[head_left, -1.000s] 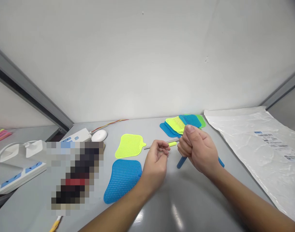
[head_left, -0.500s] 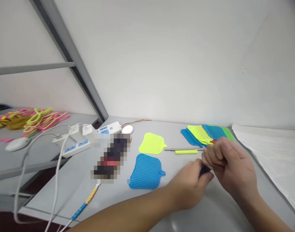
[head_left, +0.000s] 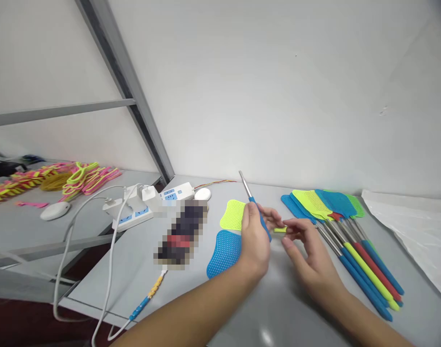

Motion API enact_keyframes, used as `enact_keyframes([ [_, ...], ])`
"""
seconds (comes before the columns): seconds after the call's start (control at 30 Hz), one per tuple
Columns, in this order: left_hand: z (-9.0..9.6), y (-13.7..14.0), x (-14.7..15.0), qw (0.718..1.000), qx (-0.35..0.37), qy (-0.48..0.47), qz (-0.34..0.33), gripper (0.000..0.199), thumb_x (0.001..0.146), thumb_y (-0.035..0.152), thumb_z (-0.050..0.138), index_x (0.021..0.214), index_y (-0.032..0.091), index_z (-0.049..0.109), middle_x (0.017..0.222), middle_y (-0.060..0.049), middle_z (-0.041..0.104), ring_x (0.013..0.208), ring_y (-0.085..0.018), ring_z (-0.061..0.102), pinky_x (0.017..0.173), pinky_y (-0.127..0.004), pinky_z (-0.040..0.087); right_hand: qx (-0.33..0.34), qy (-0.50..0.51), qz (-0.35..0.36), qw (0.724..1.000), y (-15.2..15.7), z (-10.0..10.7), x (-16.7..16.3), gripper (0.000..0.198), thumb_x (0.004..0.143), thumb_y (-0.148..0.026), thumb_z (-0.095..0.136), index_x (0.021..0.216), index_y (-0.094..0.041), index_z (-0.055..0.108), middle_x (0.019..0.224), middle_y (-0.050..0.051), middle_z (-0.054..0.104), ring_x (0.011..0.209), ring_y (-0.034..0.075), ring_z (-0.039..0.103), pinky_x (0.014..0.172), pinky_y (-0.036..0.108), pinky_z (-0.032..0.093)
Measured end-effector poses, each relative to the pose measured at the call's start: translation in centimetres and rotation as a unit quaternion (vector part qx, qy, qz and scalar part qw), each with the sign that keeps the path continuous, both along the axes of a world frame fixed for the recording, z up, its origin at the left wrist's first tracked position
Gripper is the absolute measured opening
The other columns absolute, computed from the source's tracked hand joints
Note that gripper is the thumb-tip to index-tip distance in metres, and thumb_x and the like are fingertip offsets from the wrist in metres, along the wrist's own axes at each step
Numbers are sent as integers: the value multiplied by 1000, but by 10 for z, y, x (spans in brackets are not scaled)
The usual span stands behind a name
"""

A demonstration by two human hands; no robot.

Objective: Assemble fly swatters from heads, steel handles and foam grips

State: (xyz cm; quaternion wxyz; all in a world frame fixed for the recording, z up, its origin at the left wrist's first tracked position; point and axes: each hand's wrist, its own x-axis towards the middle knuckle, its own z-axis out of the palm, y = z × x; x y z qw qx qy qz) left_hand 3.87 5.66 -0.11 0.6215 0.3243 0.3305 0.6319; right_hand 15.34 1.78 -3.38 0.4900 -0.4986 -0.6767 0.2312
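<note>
On the desk [head_left: 133, 260], a blue perforated swatter head [head_left: 223, 255] lies beside a yellow one [head_left: 232, 215]. My left hand [head_left: 255, 238] grasps a blue-handled silver rod [head_left: 264, 225], tilted upward; my right hand [head_left: 310, 255] has its fingers loosely curled, released, near multicoloured fly swatters [head_left: 377, 266].

The left hand [head_left: 255, 243] holds a blue-handled rod [head_left: 262, 221] near the open-fingered right hand [head_left: 311, 256].

Handle: metal rod [head_left: 245, 184] extending from blue grip [head_left: 262, 223]; held in left hand [head_left: 255, 246], tilted, rod tip upward and leftward. Blue swatter head [head_left: 223, 253]: perforated, lying down, partly hidden. Yellow swatter head [head_left: 232, 215]: perforated, lying just beyond the blue.
</note>
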Motion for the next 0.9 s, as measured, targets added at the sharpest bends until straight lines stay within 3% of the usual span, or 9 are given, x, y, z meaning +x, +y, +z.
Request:
enact_keyframes([
  [0.1,6,2,-7,995,21,80,57,37,95,48,34,83,20,55,99,-6,68,92,-16,56,73,-27,43,-58,-15,34,998,-2,-4,-9,17,92,-36,49,103,-23,48,91,3,55,83,17,54,76,30,44],
  [0.27,6,-9,0,999,-15,19,-25,31,93,53,37,86,23,44,104,-7,70,100,-19,58,68,-28,46,-117,-30,91,989,-4,-1,-14,17,94,-36,43,91,-21,50,77,0,60,70,16,55,64,27,42],
  [0.4,3,-13,7,998,-14,-5,-60,28,95,48,36,87,22,39,97,-9,72,88,-18,64,78,-33,49,-84,-16,87,993,-5,3,-12,19,96,-35,38,94,-21,51,84,1,61,76,15,56,68,25,41],
  [0.6,-2,-11,8,999,-21,21,-24,25,93,46,41,89,21,39,88,-7,72,70,-17,66,71,-33,51,-54,-63,43,996,-3,0,-8,33,96,-34,37,65,-22,38,54,-5,41,49,11,35,49,25,26],
  [0.73,-3,-13,9,999,-34,17,-32,29,91,50,43,88,21,39,84,-7,71,63,-17,66,65,-33,52,-30,-91,53,994,-5,3,-7,35,96,-33,36,63,-22,36,54,-4,43,49,11,36,50,25,26],
  [0.9,-3,-16,10,998,-42,-5,-39,31,92,53,39,88,22,38,78,-5,69,60,-17,65,61,-32,51,-44,-103,58,992,-8,5,-7,24,93,-33,40,74,-22,49,56,-3,49,50,12,42,51,25,30],
])
